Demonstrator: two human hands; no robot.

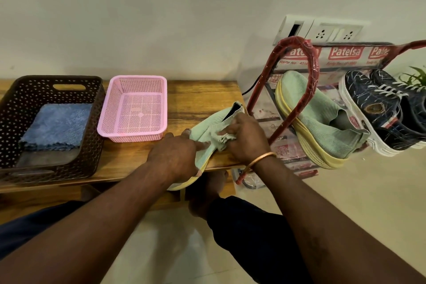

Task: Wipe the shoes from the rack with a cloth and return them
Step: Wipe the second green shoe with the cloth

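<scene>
Now, at the counter [202,97]: a green shoe [207,129] lies on the right front corner, heel toward the wall. Its yellow sole hangs past the front edge.

Left hand [175,154] grips the toe end, fingers wrapped over the upper and round the sole. Right hand [247,139] presses a cloth [223,140] against the shoe's side near the collar. Its fingers are closed on the cloth, which is bunched and mostly hidden beneath them. Bangle [262,158] on the right wrist.

Left end of the counter: brown basket [13,108], a folded blue towel [57,127] inside. Just beside it, mid-counter: pink basket [136,78].

Off the counter's right end, close by: red rack [310,69], its tubing wrapped in plastic. On it sits the twin shoe [322,122], tilted with the toe up. Farther from the counter is a dark pair [378,108] with white laces.

On the wall above and behind the rack: socket panel [322,30]. A few plant leaves [415,78] show past the dark pair.

Below the counter's front edge: the person's knees in dark trousers.
</scene>
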